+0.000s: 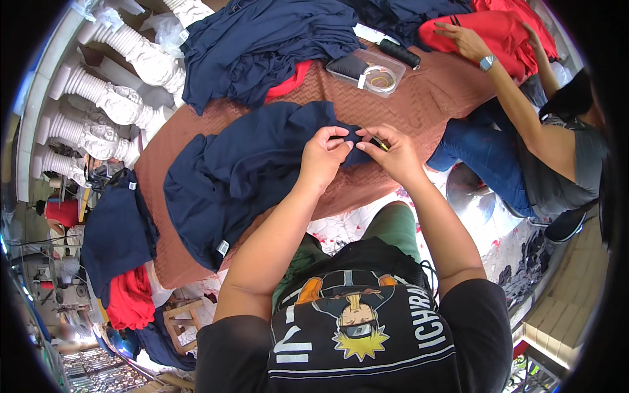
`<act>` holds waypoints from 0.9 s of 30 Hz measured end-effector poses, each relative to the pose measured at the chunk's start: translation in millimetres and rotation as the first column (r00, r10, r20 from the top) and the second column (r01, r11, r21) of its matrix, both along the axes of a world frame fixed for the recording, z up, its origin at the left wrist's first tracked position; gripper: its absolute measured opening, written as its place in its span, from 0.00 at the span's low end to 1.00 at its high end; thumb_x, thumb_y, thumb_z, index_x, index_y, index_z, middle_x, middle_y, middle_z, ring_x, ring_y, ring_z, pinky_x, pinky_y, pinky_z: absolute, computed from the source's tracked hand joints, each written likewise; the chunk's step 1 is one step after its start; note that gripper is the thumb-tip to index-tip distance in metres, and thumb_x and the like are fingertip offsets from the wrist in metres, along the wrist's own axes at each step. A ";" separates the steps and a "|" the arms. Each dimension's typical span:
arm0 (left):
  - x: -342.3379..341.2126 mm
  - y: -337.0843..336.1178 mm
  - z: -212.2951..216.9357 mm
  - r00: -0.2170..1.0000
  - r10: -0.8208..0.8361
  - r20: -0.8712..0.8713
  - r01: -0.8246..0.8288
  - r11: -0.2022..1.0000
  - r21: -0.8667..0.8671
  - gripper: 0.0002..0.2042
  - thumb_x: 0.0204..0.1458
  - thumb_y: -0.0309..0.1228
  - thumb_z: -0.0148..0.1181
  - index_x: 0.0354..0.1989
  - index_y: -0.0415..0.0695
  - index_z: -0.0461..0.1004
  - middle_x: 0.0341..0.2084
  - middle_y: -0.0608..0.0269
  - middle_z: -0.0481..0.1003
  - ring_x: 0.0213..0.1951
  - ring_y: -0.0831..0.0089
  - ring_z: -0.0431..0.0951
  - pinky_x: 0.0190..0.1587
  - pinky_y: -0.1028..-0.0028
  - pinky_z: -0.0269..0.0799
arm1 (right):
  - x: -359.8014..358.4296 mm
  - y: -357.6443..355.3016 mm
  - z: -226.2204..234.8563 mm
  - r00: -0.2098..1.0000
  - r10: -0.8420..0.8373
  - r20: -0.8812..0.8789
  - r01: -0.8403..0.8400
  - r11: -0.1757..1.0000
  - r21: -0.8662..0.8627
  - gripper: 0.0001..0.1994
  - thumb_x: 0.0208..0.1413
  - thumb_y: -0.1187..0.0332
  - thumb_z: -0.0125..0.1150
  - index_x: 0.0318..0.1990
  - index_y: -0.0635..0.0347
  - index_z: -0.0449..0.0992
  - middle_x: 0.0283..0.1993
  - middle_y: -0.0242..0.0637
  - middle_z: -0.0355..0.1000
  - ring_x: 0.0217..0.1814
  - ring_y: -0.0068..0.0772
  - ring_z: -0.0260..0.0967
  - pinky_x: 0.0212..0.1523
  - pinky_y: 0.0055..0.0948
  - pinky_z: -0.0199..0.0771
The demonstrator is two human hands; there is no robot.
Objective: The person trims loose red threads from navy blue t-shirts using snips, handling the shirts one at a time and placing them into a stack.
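Note:
A navy blue garment (239,164) lies bunched over the brown-covered table in front of me, with a small white tag at its near left end. My left hand (324,157) is closed, thumb and fingers pinching the garment's right end. Close beside it, my right hand (393,154) is closed too, its thumb and fingertips at the same strip of cloth. A small dark and yellow tool (380,143) sits in the right hand's fingers; its exact kind is too small to make out. The fingertips of both hands nearly meet over the fabric.
A clear plastic box (367,73) stands beyond my hands, next to a black thread cone (400,54). More navy garments (262,49) pile at the far side. On the right, a co-worker handles red cloth (452,36). White busts on columns (108,88) line the left.

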State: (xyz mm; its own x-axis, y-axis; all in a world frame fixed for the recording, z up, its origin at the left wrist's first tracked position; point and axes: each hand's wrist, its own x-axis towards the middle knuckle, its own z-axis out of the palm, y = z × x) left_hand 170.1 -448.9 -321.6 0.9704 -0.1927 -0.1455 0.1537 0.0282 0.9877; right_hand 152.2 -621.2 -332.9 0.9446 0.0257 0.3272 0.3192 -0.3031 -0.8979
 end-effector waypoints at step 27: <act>8.7 261.7 126.8 0.274 0.293 0.916 -0.962 0.086 0.260 0.12 0.45 0.28 0.65 0.38 0.40 0.74 0.33 0.54 0.76 0.37 0.62 0.78 0.41 0.68 0.72 | 31.2 39.7 117.4 0.982 -0.078 0.171 0.050 0.985 0.167 0.08 0.56 0.71 0.65 0.41 0.63 0.79 0.26 0.27 0.72 0.29 0.15 0.69 0.32 0.16 0.69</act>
